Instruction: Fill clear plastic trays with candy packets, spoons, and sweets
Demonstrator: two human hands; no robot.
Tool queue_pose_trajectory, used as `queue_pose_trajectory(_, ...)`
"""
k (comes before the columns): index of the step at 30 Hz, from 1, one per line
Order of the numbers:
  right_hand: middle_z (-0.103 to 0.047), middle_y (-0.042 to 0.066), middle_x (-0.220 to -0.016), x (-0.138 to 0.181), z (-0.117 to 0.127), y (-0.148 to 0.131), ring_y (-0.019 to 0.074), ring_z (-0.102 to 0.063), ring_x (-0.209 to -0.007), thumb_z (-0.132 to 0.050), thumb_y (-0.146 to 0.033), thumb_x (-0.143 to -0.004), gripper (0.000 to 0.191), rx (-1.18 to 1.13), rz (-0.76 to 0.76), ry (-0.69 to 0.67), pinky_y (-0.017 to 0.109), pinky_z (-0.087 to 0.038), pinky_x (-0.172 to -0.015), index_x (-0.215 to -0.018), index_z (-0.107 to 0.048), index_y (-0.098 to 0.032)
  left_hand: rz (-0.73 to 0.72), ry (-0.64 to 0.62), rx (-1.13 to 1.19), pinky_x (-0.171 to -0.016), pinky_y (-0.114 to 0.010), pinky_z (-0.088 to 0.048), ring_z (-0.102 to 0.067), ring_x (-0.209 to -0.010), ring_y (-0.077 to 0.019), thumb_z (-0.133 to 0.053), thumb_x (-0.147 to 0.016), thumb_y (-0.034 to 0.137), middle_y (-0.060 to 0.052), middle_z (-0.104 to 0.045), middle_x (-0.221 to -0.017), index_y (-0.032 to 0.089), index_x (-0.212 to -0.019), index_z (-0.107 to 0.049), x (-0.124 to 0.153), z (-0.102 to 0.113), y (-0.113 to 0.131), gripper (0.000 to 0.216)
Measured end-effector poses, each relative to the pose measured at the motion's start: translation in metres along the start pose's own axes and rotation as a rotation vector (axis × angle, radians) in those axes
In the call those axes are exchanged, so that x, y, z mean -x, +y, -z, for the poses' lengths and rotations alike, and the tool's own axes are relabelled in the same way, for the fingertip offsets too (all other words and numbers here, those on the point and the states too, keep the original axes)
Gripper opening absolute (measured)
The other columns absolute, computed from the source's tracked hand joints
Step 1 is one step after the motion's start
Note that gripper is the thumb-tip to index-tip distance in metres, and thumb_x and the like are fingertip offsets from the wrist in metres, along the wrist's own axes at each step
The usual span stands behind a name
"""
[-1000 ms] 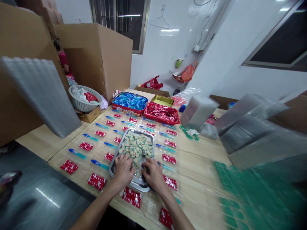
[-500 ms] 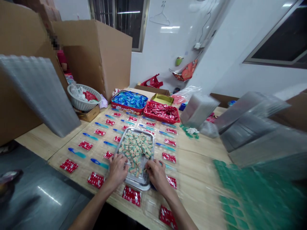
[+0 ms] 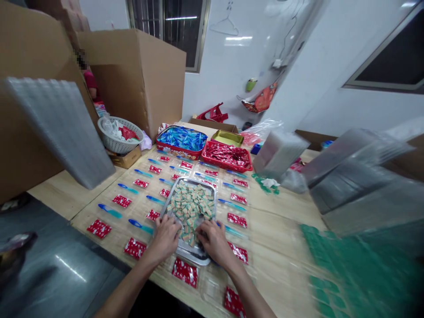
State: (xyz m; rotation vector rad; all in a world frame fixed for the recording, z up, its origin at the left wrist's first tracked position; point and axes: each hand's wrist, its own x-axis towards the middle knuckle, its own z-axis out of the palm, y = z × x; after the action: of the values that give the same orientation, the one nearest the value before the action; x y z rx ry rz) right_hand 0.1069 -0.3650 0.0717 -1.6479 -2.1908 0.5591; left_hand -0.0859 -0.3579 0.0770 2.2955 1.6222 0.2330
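A metal tray (image 3: 212, 187) full of small green-and-tan wrapped pieces (image 3: 192, 204) lies on the wooden table (image 3: 281, 234). My left hand (image 3: 165, 238) rests at the tray's near left corner, fingers curled among the pieces. At the near right of the tray my right hand (image 3: 215, 240) is curled over the pieces too. What either hand holds is hidden. Around the tray, clear plastic trays hold red packets (image 3: 99, 228) and blue toothbrushes (image 3: 109, 210) in rows.
Beyond are a red bin of blue packets (image 3: 181, 140), a red bin of red packets (image 3: 227, 155), a white basket (image 3: 119, 134) and cardboard boxes (image 3: 139, 75). Stacks of clear trays (image 3: 347, 172) stand on the right, green sheets (image 3: 351, 269) lie near right. A person in red sits behind the boxes.
Both hands have drawn a little closer together over the near end of the tray. The view has shifted slightly.
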Motion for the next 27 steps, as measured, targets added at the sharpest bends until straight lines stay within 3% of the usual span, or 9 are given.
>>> queue_pose_trajectory(4,-0.064,0.004,-0.095,0.008,-0.006,0.002,0.0231,-0.054,-0.097,-0.054,-0.012,-0.077,0.015,0.028,-0.022,0.016,0.041,-0.026,-0.094,-0.083,-0.064,-0.022,-0.002,0.011,-0.010,-0.087,-0.045,-0.031,-0.048,-0.104,-0.0273,-0.043,-0.084,0.019,-0.006,-0.063,-0.104,0.022,-0.089,-0.062,0.001,-0.003,0.000,0.020)
queue_pose_trajectory(8,-0.065,0.003,-0.087,0.014,-0.007,0.000,0.0215,-0.055,-0.090,-0.051,-0.008,-0.075,0.015,0.009,-0.052,0.029,0.041,-0.028,-0.093,-0.080,-0.058,-0.020,0.021,0.026,0.051,-0.084,-0.042,-0.031,-0.051,-0.097,-0.0250,-0.046,-0.078,0.014,-0.003,-0.065,-0.091,0.021,-0.082,-0.058,0.004,-0.005,0.000,0.015)
queue_pose_trajectory(12,-0.066,0.001,-0.078,0.017,-0.004,-0.002,0.0199,-0.058,-0.082,-0.052,-0.009,-0.074,0.013,-0.101,-0.097,0.036,0.041,-0.030,-0.093,-0.077,-0.056,-0.020,0.061,0.022,0.134,-0.081,-0.038,-0.032,-0.053,-0.089,-0.0217,-0.047,-0.074,0.010,-0.002,-0.063,-0.080,0.021,-0.075,-0.056,0.008,-0.005,-0.002,0.014)
queue_pose_trajectory(16,-0.067,-0.001,-0.075,0.018,-0.008,-0.007,0.0181,-0.061,-0.076,-0.057,-0.011,-0.072,0.017,-0.247,-0.159,-0.025,0.038,-0.033,-0.091,-0.086,-0.058,-0.020,0.072,0.051,0.185,-0.083,-0.037,-0.031,-0.054,-0.090,-0.0215,-0.048,-0.073,0.009,-0.003,-0.063,-0.082,0.020,-0.080,-0.058,0.013,-0.007,-0.007,0.017)
queue_pose_trajectory(20,-0.068,0.001,-0.076,0.019,-0.017,-0.016,0.0196,-0.061,-0.080,-0.055,-0.012,-0.075,0.014,-0.093,-0.131,-0.017,0.045,-0.023,-0.100,-0.084,-0.063,-0.019,0.039,0.059,0.193,-0.082,-0.038,-0.030,-0.053,-0.089,-0.0226,-0.048,-0.074,0.008,-0.003,-0.064,-0.080,0.019,-0.074,-0.058,0.015,-0.009,-0.009,0.015)
queue_pose_trajectory(27,-0.066,0.004,-0.089,0.020,-0.022,-0.023,0.0237,-0.057,-0.093,-0.050,-0.007,-0.074,0.016,-0.055,-0.080,0.035,0.043,-0.026,-0.093,-0.079,-0.059,-0.020,0.017,0.074,0.224,-0.077,-0.034,-0.035,-0.053,-0.086,-0.0220,-0.046,-0.071,0.004,-0.005,-0.062,-0.079,0.018,-0.074,-0.058,0.012,-0.011,-0.011,0.018)
